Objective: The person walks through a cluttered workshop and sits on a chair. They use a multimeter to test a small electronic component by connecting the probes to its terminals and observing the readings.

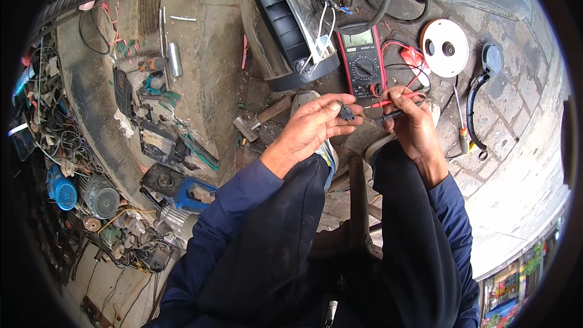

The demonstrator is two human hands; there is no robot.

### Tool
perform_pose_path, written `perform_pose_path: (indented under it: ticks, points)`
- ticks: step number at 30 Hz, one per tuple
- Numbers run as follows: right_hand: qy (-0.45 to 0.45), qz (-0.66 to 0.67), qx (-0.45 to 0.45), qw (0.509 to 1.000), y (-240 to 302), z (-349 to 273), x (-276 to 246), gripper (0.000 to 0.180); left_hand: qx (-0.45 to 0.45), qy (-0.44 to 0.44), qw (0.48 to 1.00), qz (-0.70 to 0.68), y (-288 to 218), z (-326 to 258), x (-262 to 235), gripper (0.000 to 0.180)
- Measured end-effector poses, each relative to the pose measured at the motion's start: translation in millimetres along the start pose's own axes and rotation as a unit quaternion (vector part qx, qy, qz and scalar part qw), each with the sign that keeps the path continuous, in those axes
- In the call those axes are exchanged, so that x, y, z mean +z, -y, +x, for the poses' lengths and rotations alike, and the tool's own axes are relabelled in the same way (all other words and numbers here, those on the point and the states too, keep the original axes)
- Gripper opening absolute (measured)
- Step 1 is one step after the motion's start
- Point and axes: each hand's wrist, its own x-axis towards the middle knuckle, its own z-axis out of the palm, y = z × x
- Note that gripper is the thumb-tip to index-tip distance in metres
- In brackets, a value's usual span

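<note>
Between the thumb and fingers of my left hand [310, 120] is a small dark part [346, 112], perhaps a switch or connector; its exact kind is too small to tell. My right hand [414, 123] grips two test probes, a red probe [382, 103] and a black probe [392, 115], with their tips pointing left, close to the dark part. Whether the tips touch it I cannot tell. Just beyond my hands lies a red and black multimeter [364, 68], its display at the far end and a round dial in the middle. Red and black leads run off its right side.
A dark plastic housing [285, 30] lies behind my left hand, and a hammer [261, 118] to its left. At right are a white disc [445, 48], a screwdriver [463, 130] and a black curved strap [477, 103]. Motors [102, 197] and scrap heap up at far left.
</note>
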Motion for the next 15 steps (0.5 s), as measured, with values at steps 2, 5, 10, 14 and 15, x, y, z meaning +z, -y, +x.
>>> perform_pose_path:
  ticks: [2,5,10,14,15]
  points:
    - [0.008,-0.002,0.001,1.0,-0.3,0.2,-0.6,0.02,-0.001,-0.006,1.0,0.008,2.3,-0.1,-2.0,0.038]
    - [0.014,-0.016,-0.002,1.0,-0.7,0.2,-0.4,0.022,0.0,-0.007,1.0,-0.002,4.6,0.1,-5.7,0.036]
    - [0.019,-0.021,-0.011,1.0,-1.3,0.5,1.0,0.024,0.004,-0.011,1.0,-0.015,3.8,0.1,-9.1,0.034]
    - [0.031,-0.011,-0.009,0.999,0.9,-0.7,3.4,0.025,0.005,-0.013,1.0,-0.028,3.6,0.0,-7.4,0.033]
    - [0.038,-0.004,-0.012,0.999,2.1,-1.8,4.3,0.026,0.007,-0.02,0.999,-0.027,4.0,0.3,-7.1,0.032]
